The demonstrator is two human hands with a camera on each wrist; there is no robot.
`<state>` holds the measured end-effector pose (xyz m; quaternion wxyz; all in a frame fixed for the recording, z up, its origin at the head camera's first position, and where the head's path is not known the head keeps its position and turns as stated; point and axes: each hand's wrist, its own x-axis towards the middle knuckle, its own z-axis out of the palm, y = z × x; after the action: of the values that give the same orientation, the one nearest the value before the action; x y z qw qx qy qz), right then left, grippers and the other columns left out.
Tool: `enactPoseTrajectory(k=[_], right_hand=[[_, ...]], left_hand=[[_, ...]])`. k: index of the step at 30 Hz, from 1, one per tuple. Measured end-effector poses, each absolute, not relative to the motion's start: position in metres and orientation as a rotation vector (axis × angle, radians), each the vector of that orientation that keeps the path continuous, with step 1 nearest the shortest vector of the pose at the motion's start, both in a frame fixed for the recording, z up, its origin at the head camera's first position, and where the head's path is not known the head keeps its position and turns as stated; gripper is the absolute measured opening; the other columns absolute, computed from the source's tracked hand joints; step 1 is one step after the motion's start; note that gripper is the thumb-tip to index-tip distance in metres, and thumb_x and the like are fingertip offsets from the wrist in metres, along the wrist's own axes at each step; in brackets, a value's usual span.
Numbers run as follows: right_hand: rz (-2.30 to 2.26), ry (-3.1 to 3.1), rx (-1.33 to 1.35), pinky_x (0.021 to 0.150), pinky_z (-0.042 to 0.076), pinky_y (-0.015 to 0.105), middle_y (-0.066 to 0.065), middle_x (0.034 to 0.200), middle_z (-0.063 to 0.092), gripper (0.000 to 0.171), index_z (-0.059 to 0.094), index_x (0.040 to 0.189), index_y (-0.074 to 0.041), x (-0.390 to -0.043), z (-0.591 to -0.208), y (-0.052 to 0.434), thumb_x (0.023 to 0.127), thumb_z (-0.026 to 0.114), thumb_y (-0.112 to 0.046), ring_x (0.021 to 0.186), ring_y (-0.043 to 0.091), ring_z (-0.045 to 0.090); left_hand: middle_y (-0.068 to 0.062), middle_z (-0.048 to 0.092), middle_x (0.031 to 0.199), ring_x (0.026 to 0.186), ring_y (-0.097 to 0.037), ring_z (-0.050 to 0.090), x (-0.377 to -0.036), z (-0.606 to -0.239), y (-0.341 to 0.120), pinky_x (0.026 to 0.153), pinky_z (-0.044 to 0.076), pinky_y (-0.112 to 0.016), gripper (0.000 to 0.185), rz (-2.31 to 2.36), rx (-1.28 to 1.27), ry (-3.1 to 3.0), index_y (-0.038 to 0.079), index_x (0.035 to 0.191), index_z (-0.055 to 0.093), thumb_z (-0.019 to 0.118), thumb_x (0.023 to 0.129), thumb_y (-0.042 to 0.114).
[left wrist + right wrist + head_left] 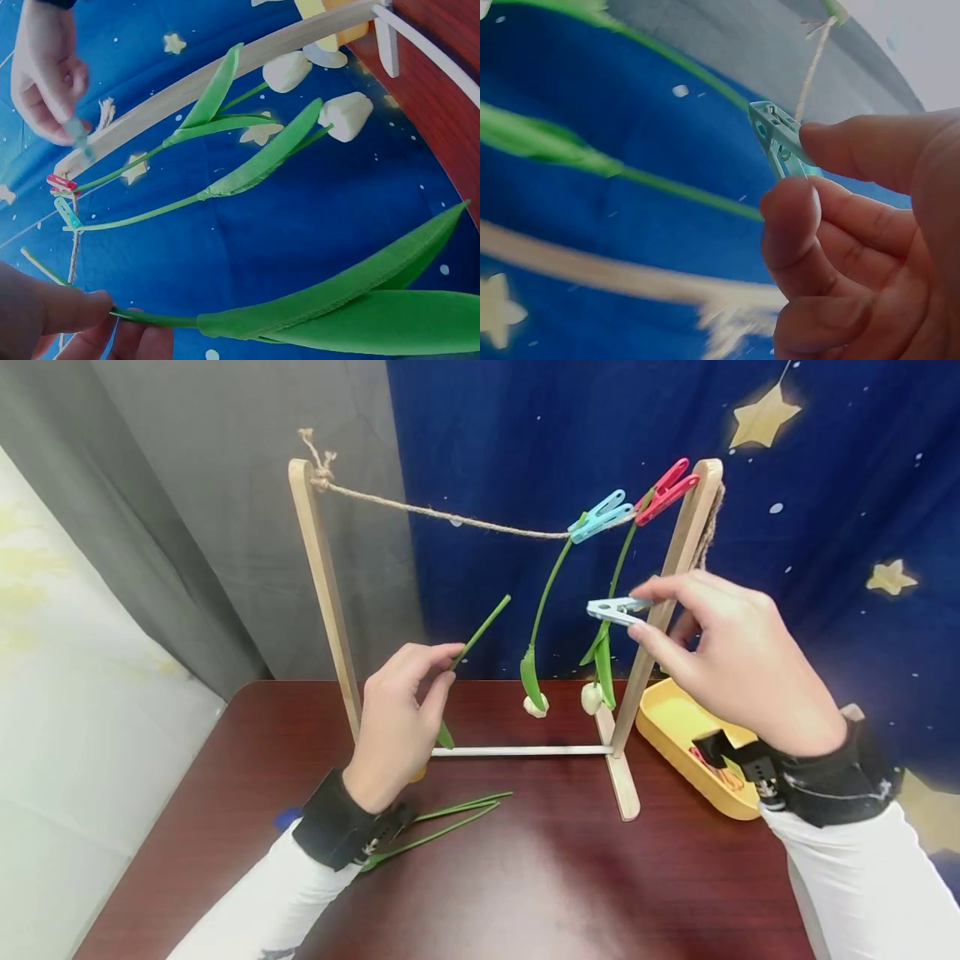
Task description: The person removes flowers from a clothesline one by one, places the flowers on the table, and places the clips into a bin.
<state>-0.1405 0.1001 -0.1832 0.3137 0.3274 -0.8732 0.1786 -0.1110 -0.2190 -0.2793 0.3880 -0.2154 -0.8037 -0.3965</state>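
My left hand (401, 718) pinches the green stem of an artificial tulip (483, 628), its cut end pointing up toward the twine (450, 517). Broad leaves (300, 322) fan out below those fingers in the left wrist view; its bloom is out of sight. Between thumb and fingers, my right hand (738, 652) holds a pale blue clothespin (617, 610) by its handles, in front of the right post. Two white tulips (536, 703) hang bloom-down from the twine, one by a light blue clothespin (600, 516), the other by a red clothespin (666, 493).
The twine spans two wooden posts (322, 585), joined low down by a white bar (525, 750). A yellow tray (675, 760) with small coloured items stands at the right. More green stems (450, 831) lie on the dark red table (570, 877), partly behind my left forearm.
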Motion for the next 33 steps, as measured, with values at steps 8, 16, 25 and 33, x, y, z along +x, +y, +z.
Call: enactPoseTrajectory(k=[8, 16, 25, 33], right_hand=[[0.508, -2.395, 0.682, 0.059, 0.037, 0.017, 0.001, 0.079, 0.066, 0.035, 0.074, 0.121, -0.005, -0.142, -0.231, 0.145, 0.087, 0.085, -0.008, 0.065, 0.011, 0.055], [0.54, -2.578, 0.498, 0.053, 0.038, 0.023, 0.001, 0.072, 0.069, 0.034, 0.072, 0.123, -0.003, -0.15, -0.271, 0.195, 0.093, 0.08, -0.016, 0.06, 0.012, 0.059], [0.538, -2.74, 0.382, 0.062, 0.048, 0.043, 0.029, 0.104, 0.071, 0.035, 0.072, 0.118, 0.005, -0.172, -0.32, 0.241, 0.097, 0.074, -0.023, 0.087, 0.045, 0.067], [0.477, -2.859, 0.219, 0.066, 0.032, 0.054, 0.033, 0.105, 0.069, 0.041, 0.071, 0.116, 0.007, -0.185, -0.368, 0.278, 0.095, 0.077, -0.027, 0.092, 0.05, 0.061]], left_hand=[[-0.007, 0.072, 0.105, 0.09, -0.018, 0.068, -0.09, -0.295, -0.231, 0.073, 0.056, -0.033, 0.035, -0.893, -0.574, -2.101, 0.006, 0.124, 0.077, 0.074, 0.093, -0.011], [-0.009, 0.069, 0.103, 0.095, -0.026, 0.064, -0.072, -0.307, -0.242, 0.082, 0.057, -0.037, 0.037, -0.699, -0.617, -2.126, 0.004, 0.125, 0.075, 0.073, 0.092, -0.014], [-0.012, 0.063, 0.102, 0.09, -0.03, 0.063, -0.06, -0.331, -0.257, 0.089, 0.061, -0.045, 0.051, -0.408, -0.689, -2.214, 0.001, 0.126, 0.071, 0.062, 0.083, -0.024], [-0.013, 0.063, 0.1, 0.087, -0.031, 0.06, -0.054, -0.358, -0.263, 0.074, 0.057, -0.042, 0.05, -0.149, -0.739, -2.339, -0.002, 0.123, 0.068, 0.079, 0.078, -0.021]])
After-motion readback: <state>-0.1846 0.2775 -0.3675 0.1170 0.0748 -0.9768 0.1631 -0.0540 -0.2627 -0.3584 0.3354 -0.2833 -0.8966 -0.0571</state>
